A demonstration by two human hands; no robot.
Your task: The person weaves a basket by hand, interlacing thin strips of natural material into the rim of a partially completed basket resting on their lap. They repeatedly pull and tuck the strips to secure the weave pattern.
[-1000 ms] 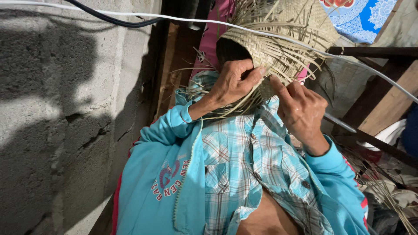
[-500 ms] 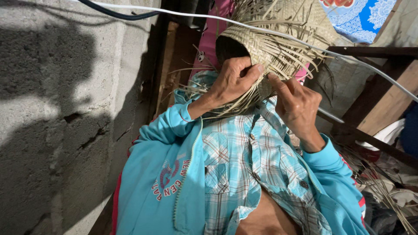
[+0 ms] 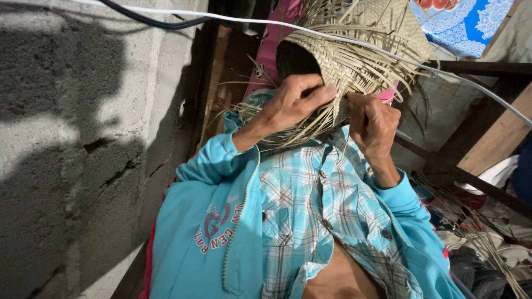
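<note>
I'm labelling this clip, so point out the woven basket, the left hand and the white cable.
basket (image 3: 354, 61), head view, woven side wall
left hand (image 3: 291, 102), head view, back of hand
cable (image 3: 249, 21), head view, mid-run

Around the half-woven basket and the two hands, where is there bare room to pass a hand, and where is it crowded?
Room lies left of the left hand, toward the grey block wall. It is crowded at the woven basket, where loose strips fan around both hands, and beyond the right hand, where wooden rails and strips pile.
</note>
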